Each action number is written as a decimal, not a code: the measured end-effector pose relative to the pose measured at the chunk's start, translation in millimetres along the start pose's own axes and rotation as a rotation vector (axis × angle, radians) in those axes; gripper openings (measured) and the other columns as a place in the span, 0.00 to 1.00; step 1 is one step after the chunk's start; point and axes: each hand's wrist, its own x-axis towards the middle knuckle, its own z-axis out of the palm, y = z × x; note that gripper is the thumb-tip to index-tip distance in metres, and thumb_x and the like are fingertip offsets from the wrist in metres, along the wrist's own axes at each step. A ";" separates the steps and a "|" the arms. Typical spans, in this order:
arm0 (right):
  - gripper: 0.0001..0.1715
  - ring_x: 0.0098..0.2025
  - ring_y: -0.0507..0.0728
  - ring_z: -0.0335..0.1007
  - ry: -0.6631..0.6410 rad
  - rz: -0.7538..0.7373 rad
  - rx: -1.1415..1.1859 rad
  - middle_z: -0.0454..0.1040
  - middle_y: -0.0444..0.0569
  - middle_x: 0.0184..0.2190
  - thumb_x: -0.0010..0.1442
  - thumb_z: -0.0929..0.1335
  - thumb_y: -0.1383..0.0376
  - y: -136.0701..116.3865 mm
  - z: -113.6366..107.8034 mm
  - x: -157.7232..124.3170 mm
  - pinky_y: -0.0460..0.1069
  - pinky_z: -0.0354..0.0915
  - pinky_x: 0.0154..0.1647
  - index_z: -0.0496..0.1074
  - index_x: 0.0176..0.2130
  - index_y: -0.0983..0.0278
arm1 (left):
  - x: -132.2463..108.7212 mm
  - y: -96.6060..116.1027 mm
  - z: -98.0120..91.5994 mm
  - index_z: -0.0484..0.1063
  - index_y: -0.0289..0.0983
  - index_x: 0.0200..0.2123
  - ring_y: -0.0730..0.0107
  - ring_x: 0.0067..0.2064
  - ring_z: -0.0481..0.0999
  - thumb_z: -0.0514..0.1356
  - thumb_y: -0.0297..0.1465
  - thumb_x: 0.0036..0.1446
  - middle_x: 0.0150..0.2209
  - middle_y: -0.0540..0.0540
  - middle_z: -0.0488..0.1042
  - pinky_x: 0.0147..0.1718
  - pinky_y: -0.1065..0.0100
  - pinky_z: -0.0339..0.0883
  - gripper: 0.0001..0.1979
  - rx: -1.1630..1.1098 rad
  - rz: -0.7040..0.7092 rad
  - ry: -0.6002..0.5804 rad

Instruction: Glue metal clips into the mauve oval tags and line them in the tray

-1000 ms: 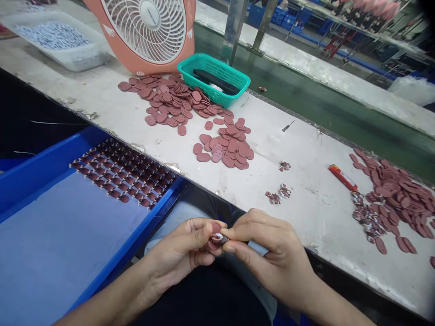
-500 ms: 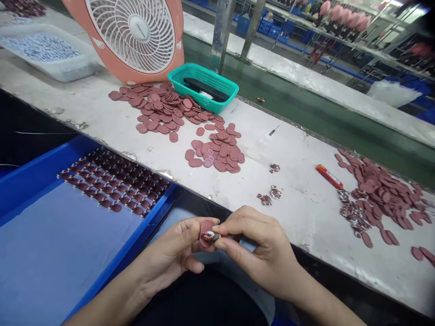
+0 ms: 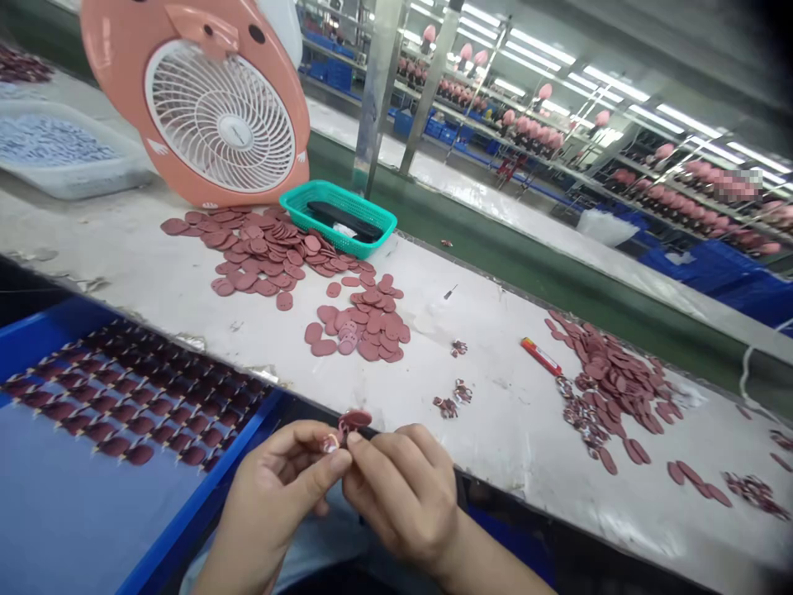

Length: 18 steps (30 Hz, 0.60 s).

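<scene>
My left hand (image 3: 282, 487) and my right hand (image 3: 402, 487) meet in front of the bench edge, fingers pinched together on a small maroon oval piece (image 3: 354, 420) with a tiny printed part at its base. Both hands are closed on it. Left of them a blue tray (image 3: 186, 529) holds rows of finished maroon pieces (image 3: 124, 397). Piles of loose maroon ovals (image 3: 363, 322) lie on the white bench (image 3: 514, 430) just beyond my hands, and small printed parts (image 3: 453, 397) lie close by.
A pink fan (image 3: 204, 107) stands at the back left beside a teal basket (image 3: 338, 216). Another pile of ovals (image 3: 610, 384) and a red lighter (image 3: 541, 356) lie to the right. A white bin (image 3: 62, 157) sits far left. A green conveyor (image 3: 557, 281) runs behind.
The view has tilted up, so the hands sit lower in the picture. The oval piece now stands up above my fingertips instead of lying between them.
</scene>
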 end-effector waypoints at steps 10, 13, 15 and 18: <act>0.17 0.38 0.58 0.74 -0.066 0.320 -0.517 0.77 0.59 0.43 0.67 0.69 0.55 155.5 -129.0 54.4 0.53 0.67 0.34 0.79 0.40 0.66 | 22.8 4.0 -29.5 0.81 0.43 0.28 0.63 0.33 0.76 0.79 0.48 0.31 0.30 0.50 0.79 0.18 0.76 0.67 0.22 0.022 -0.013 0.189; 0.20 0.39 0.58 0.74 -0.047 0.437 -0.586 0.76 0.62 0.46 0.68 0.67 0.54 232.2 -134.9 72.8 0.54 0.65 0.35 0.79 0.37 0.68 | 37.9 7.3 -82.8 0.79 0.45 0.31 0.58 0.38 0.78 0.79 0.48 0.32 0.31 0.52 0.79 0.23 0.73 0.73 0.23 0.084 0.058 0.425; 0.22 0.38 0.57 0.73 -0.081 0.493 -0.558 0.76 0.62 0.45 0.67 0.67 0.54 277.0 -105.9 79.6 0.54 0.62 0.34 0.79 0.33 0.69 | 43.7 9.2 -127.5 0.76 0.43 0.33 0.56 0.42 0.79 0.76 0.47 0.42 0.36 0.50 0.79 0.30 0.69 0.76 0.20 0.251 0.105 0.551; 0.23 0.28 0.55 0.68 -0.152 0.612 -0.560 0.75 0.59 0.31 0.59 0.72 0.53 335.3 -43.1 82.5 0.55 0.56 0.28 0.75 0.25 0.70 | 43.7 8.1 -184.7 0.76 0.42 0.38 0.53 0.44 0.80 0.70 0.45 0.52 0.39 0.49 0.80 0.37 0.64 0.76 0.16 0.591 0.068 0.705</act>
